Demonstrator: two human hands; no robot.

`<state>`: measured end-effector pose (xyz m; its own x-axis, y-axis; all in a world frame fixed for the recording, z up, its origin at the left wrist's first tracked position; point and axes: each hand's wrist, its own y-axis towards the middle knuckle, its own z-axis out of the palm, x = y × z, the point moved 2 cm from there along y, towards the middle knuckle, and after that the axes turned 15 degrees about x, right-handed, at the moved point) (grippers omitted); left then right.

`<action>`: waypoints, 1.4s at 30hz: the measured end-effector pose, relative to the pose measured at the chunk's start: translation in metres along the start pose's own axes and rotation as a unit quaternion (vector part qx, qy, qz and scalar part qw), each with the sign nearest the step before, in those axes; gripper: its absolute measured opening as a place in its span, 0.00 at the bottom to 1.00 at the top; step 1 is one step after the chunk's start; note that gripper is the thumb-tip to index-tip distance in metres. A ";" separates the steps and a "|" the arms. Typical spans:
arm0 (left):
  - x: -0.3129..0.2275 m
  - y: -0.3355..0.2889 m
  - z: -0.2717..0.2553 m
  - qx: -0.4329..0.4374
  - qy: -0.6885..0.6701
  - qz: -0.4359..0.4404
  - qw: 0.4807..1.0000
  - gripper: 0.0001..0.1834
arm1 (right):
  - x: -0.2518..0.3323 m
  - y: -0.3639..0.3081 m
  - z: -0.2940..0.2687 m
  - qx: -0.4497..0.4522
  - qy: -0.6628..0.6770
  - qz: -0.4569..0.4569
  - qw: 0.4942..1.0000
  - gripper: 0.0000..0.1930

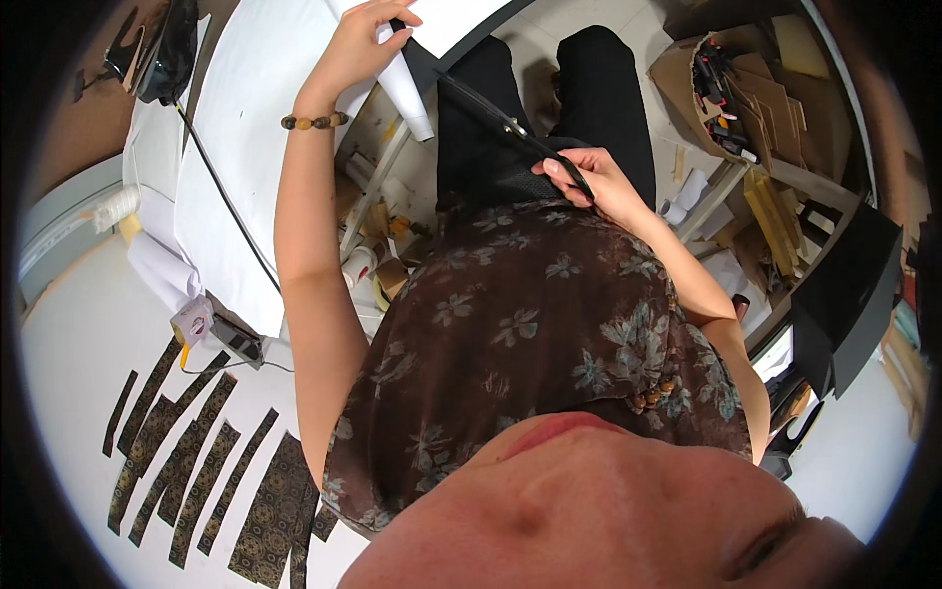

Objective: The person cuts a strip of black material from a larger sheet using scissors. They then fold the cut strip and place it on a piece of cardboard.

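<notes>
My right hand (594, 182) is closed round the black handles of long scissors (510, 126) in front of my lap. Their dark blades point up and left, and a bright pivot screw shows. At the upper left, my left hand (368, 49), with a bead bracelet on its wrist, is at the edge of a white work surface (265, 59). Its thumb and fingers close around a small black object (397, 26), partly hidden, whose kind I cannot make out. Just below that hand hangs a curled piece of white paper (405, 98).
Dark patterned strips (201, 437) lie on a white surface at the lower left. A black cable (231, 191) crosses the left side. A cardboard box (702, 98) with tools stands at the upper right, near yellow pieces (770, 216). A shelf frame (378, 182) is beside my legs.
</notes>
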<state>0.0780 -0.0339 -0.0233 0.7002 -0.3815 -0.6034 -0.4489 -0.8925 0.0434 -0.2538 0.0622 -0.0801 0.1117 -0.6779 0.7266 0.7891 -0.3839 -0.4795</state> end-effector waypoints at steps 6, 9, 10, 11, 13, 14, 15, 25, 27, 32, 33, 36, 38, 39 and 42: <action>-0.002 0.003 -0.002 0.009 -0.035 -0.008 0.999 0.05 | 0.002 0.011 0.007 0.006 -0.030 -0.030 0.999 0.19; 0.000 0.003 0.000 0.012 -0.047 -0.016 0.999 0.05 | 0.003 0.014 0.011 -0.001 -0.033 -0.033 0.999 0.18; 0.002 0.003 0.000 0.012 -0.047 -0.017 0.999 0.05 | 0.004 0.014 0.012 -0.003 -0.035 -0.034 0.999 0.18; 0.002 0.003 0.001 0.013 -0.051 -0.018 0.998 0.05 | 0.003 0.015 0.012 -0.005 -0.040 -0.037 0.999 0.18; 0.003 0.003 0.002 0.014 -0.059 -0.020 0.998 0.05 | 0.001 0.017 0.011 -0.007 -0.051 -0.042 0.998 0.18; 0.004 0.002 0.002 0.013 -0.060 -0.019 0.998 0.05 | -0.001 0.018 0.012 -0.006 -0.045 -0.043 0.998 0.18; 0.004 0.002 0.002 0.012 -0.060 -0.019 0.998 0.05 | -0.002 0.019 0.012 -0.005 -0.040 -0.044 0.998 0.18; 0.002 0.004 0.002 0.018 -0.075 -0.025 0.997 0.05 | -0.005 0.018 0.013 -0.012 -0.020 -0.046 0.999 0.17; 0.003 0.004 0.002 0.018 -0.073 -0.025 0.997 0.05 | -0.005 0.019 0.012 -0.010 -0.023 -0.049 0.998 0.16; 0.005 0.003 0.003 0.014 -0.074 -0.025 0.997 0.05 | -0.007 0.020 0.010 -0.006 -0.035 -0.044 0.998 0.16; 0.006 0.003 0.003 0.013 -0.074 -0.023 0.997 0.05 | -0.006 0.019 0.010 -0.007 -0.039 -0.043 0.998 0.16; 0.007 0.003 0.003 0.010 -0.085 -0.020 0.996 0.05 | -0.002 0.017 0.010 -0.014 -0.049 -0.035 0.998 0.16; 0.007 0.003 0.003 0.007 -0.090 -0.017 0.996 0.05 | 0.002 0.013 0.010 -0.020 -0.056 -0.026 0.998 0.16; 0.007 0.003 0.003 0.005 -0.090 -0.015 0.996 0.05 | 0.005 0.007 0.009 -0.023 -0.060 -0.020 0.998 0.15; 0.006 0.002 0.003 -0.001 -0.095 -0.013 0.995 0.05 | 0.012 -0.017 0.004 -0.052 -0.100 -0.051 0.992 0.13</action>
<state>0.0803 -0.0373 -0.0292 0.5938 -0.3054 -0.7444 -0.4309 -0.9020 0.0264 -0.2632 0.0628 -0.0610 0.1611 -0.4978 0.8522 0.7365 -0.5141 -0.4396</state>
